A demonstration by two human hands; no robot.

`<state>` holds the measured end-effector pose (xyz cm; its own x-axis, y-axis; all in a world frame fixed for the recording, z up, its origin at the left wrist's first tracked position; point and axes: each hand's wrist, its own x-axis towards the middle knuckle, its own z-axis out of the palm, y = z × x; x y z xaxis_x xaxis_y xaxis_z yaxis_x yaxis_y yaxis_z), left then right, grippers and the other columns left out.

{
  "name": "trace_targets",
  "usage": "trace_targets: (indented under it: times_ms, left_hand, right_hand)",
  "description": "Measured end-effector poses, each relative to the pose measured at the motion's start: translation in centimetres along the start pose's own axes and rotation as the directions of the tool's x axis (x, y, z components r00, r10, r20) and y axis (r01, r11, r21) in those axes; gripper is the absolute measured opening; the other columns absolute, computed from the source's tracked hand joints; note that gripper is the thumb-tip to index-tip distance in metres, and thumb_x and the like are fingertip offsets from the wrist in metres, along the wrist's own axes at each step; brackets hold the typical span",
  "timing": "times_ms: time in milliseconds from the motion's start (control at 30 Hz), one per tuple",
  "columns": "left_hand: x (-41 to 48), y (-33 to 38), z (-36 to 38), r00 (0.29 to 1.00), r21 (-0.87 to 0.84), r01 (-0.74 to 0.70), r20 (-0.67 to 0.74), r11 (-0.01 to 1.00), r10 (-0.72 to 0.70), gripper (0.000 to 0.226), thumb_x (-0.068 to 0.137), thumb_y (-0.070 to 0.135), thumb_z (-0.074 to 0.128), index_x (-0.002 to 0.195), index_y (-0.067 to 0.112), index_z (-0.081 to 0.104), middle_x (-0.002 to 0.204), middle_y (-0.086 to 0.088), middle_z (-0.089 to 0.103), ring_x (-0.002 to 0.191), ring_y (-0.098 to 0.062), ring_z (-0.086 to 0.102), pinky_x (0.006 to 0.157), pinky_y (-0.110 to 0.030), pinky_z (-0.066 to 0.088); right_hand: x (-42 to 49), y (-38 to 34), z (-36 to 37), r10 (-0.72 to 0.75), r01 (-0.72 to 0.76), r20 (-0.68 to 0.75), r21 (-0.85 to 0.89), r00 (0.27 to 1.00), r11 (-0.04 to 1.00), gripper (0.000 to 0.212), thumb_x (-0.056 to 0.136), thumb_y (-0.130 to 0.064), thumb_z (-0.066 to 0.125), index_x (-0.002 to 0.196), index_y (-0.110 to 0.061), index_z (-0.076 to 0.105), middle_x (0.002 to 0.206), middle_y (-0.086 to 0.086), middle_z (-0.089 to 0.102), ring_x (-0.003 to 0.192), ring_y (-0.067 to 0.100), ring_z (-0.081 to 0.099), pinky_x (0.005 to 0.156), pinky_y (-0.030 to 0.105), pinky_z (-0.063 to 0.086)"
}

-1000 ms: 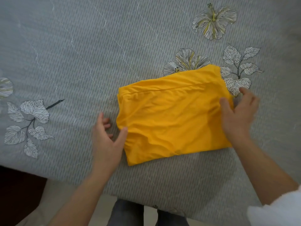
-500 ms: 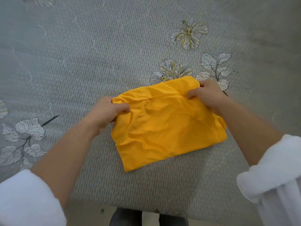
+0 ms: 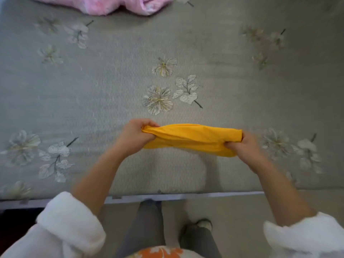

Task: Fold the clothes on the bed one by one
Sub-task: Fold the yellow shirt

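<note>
While much of the head view is softened by motion blur, a folded yellow garment (image 3: pixel 193 138) is seen bunched into a narrow band and stretched between two hands above the near part of a grey flowered bed (image 3: pixel 111 90). Its left end is swallowed by the left hand (image 3: pixel 134 135), whose fingers are curled round the cloth. Its right end is gripped by the right hand (image 3: pixel 242 146), the thumb pressed on top and the fingers hidden beneath. The right hand's outline is smeared. Whether the garment's lower edge touches the bedcover cannot be told. The cloth runs roughly level from one fist to the other, sagging slightly towards the person at the right. A pink garment (image 3: pixel 111 4) at the far side of the bed is cut off by the top of the frame. White rolled sleeves (image 3: pixel 70 220) are cropped at the bottom corners, and grey-trousered legs (image 3: pixel 147 229) are glimpsed between them on the floor (image 3: pixel 232 205).
</note>
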<state>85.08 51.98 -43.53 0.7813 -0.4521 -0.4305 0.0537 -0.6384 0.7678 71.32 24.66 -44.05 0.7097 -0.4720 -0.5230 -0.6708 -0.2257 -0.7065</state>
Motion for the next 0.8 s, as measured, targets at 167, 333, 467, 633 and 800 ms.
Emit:
trace_targets:
  times_ms: [167, 333, 467, 633, 800]
  left_hand:
    - [-4.2, 8.3, 5.7, 0.979, 0.098, -0.176, 0.118, 0.980, 0.164, 0.023, 0.082, 0.010, 0.066, 0.082, 0.033, 0.067, 0.074, 0.009, 0.062, 0.069, -0.005, 0.053, 0.060, -0.022, 0.038]
    - [-7.2, 17.5, 14.4, 0.910, 0.128, -0.370, 0.250, 0.920, 0.331, 0.016, 0.082, 0.019, 0.066, 0.084, 0.034, 0.067, 0.083, 0.006, 0.065, 0.081, -0.009, 0.057, 0.070, -0.026, 0.046]
    - [-8.7, 25.0, 22.3, 0.829, 0.120, -0.486, 0.378, 0.866, 0.413, 0.016, 0.083, 0.015, 0.066, 0.091, 0.028, 0.067, 0.088, 0.004, 0.065, 0.084, -0.009, 0.057, 0.071, -0.026, 0.045]
    - [-9.4, 34.2, 31.6, 0.719, 0.089, -0.605, 0.487, 0.791, 0.495, 0.012, 0.081, 0.018, 0.066, 0.092, 0.022, 0.069, 0.087, -0.001, 0.066, 0.078, -0.007, 0.056, 0.070, -0.022, 0.045]
    - [-7.2, 41.6, 40.5, 0.647, 0.038, -0.658, 0.540, 0.752, 0.538, 0.022, 0.068, 0.029, 0.057, 0.085, 0.026, 0.071, 0.082, 0.003, 0.070, 0.073, 0.000, 0.059, 0.071, -0.025, 0.046]
  right_hand:
    - [-8.4, 5.0, -9.0, 0.002, 0.012, -0.119, 0.117, 0.993, 0.993, 0.026, 0.084, 0.001, 0.063, 0.103, -0.015, 0.057, 0.087, -0.007, 0.059, 0.080, 0.011, 0.054, 0.064, 0.026, 0.043]
    - [-15.7, 11.3, -19.7, 0.022, 0.021, -0.275, 0.153, 0.961, 0.988, 0.027, 0.080, 0.002, 0.067, 0.101, -0.013, 0.058, 0.095, 0.007, 0.062, 0.084, 0.019, 0.057, 0.070, 0.031, 0.043]
    - [-21.1, 16.3, -27.8, 0.073, 0.018, -0.414, 0.211, 0.907, 0.977, 0.027, 0.078, 0.001, 0.069, 0.101, -0.012, 0.061, 0.095, 0.008, 0.063, 0.088, 0.023, 0.057, 0.066, 0.029, 0.044]
    - [-25.8, 21.2, -36.6, 0.122, 0.037, -0.541, 0.273, 0.832, 0.961, 0.024, 0.079, 0.002, 0.067, 0.098, -0.012, 0.060, 0.086, -0.003, 0.061, 0.078, 0.012, 0.056, 0.065, 0.030, 0.045]
    - [-26.4, 26.2, -44.5, 0.163, 0.068, -0.643, 0.318, 0.748, 0.946, 0.023, 0.082, -0.003, 0.069, 0.100, -0.015, 0.062, 0.092, -0.002, 0.064, 0.082, 0.011, 0.059, 0.061, 0.025, 0.044]
